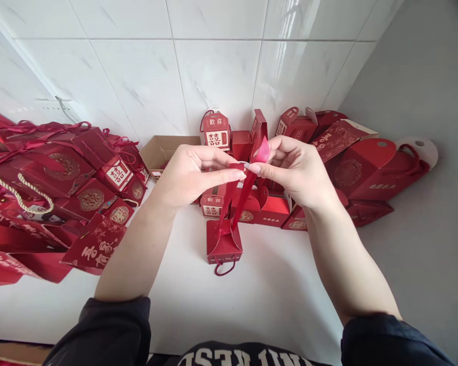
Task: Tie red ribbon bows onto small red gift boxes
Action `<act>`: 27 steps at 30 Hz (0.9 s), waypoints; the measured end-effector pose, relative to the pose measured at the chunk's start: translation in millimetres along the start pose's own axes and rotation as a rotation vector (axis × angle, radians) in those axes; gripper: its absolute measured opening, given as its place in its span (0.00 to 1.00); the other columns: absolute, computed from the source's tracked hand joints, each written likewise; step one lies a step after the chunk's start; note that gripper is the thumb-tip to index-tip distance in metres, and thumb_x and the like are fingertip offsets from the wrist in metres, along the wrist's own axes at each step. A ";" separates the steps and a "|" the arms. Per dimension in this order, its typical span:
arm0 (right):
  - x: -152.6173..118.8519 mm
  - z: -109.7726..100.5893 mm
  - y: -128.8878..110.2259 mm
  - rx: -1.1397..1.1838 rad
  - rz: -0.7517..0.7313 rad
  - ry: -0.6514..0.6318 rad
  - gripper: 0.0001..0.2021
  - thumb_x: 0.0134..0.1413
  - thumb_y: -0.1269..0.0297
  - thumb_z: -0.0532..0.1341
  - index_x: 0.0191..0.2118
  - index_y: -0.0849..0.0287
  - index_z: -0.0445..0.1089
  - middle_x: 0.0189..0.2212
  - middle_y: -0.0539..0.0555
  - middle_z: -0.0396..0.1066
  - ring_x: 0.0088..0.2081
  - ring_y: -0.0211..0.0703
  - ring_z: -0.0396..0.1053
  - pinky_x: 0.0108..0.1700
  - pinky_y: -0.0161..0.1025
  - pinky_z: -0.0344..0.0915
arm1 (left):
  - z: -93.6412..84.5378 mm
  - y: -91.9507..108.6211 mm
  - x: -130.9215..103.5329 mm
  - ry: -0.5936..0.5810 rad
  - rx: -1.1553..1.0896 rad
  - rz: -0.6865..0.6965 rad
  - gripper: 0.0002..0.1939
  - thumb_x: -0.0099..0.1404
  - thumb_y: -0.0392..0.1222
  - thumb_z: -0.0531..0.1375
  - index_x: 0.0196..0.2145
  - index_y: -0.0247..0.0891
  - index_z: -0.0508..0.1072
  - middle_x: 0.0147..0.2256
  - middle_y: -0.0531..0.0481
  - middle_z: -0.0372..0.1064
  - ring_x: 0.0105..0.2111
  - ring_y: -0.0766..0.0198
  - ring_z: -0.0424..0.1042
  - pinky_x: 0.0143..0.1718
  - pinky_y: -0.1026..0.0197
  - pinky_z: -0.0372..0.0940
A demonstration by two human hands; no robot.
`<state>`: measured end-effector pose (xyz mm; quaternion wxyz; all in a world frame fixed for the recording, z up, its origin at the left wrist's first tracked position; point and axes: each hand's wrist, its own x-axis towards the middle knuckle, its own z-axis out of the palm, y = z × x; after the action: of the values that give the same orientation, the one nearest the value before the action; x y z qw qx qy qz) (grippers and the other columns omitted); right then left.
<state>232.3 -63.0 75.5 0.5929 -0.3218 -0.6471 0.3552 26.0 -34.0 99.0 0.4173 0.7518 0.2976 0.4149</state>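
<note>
Both my hands are raised over a small red gift box (224, 245) that stands on the white table. A dark red ribbon (242, 198) runs up from the top of this box in two strands. My left hand (193, 175) pinches one ribbon end between thumb and forefinger. The other end is pinched in my right hand (292, 165), with a bright pink tip sticking up past the fingers. My fingertips almost meet. A twisted cord loop (225, 268) hangs at the box's near side.
Many red gift boxes (57, 170) are heaped at the left, some with ribbons or cords. More red boxes (381, 168) stand at the right and behind my hands, near the tiled wall (217, 66). An open cardboard box (168, 145) sits at the back.
</note>
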 end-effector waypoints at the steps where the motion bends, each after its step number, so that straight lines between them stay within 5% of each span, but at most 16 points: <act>1: 0.5 2.0 -0.5 -0.005 -0.016 -0.001 0.15 0.45 0.54 0.73 0.32 0.58 0.73 0.29 0.50 0.74 0.30 0.38 0.72 0.34 0.38 0.72 | 1.7 -1.2 1.9 0.021 -0.003 0.054 0.08 0.55 0.45 0.71 0.31 0.39 0.81 0.31 0.48 0.79 0.31 0.60 0.78 0.31 0.60 0.72; 6: -2.2 10.3 -9.5 -0.120 -0.053 0.011 0.16 0.51 0.48 0.68 0.32 0.58 0.77 0.26 0.50 0.73 0.28 0.37 0.70 0.31 0.37 0.70 | 10.1 -4.9 8.7 0.081 -0.038 0.218 0.06 0.53 0.45 0.72 0.28 0.41 0.81 0.31 0.51 0.78 0.34 0.60 0.76 0.35 0.57 0.71; 22: -14.5 13.8 -27.8 -0.365 -0.044 0.047 0.20 0.55 0.43 0.63 0.28 0.56 0.77 0.24 0.51 0.73 0.28 0.41 0.68 0.29 0.38 0.65 | 26.6 -9.8 5.4 0.156 -0.055 0.192 0.17 0.51 0.45 0.74 0.31 0.41 0.70 0.29 0.53 0.71 0.30 0.65 0.72 0.30 0.60 0.67; 27: -9.7 15.3 -26.8 -0.363 -0.057 0.033 0.21 0.57 0.43 0.62 0.26 0.57 0.74 0.25 0.51 0.70 0.30 0.40 0.68 0.31 0.38 0.65 | 28.6 -18.3 2.2 -0.007 -0.118 0.041 0.14 0.57 0.52 0.69 0.30 0.39 0.74 0.28 0.50 0.73 0.31 0.62 0.74 0.29 0.60 0.67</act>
<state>218.1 -86.8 92.1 0.5453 -0.4107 -0.6999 0.2102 50.1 -34.4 75.0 0.4531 0.7333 0.2558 0.4376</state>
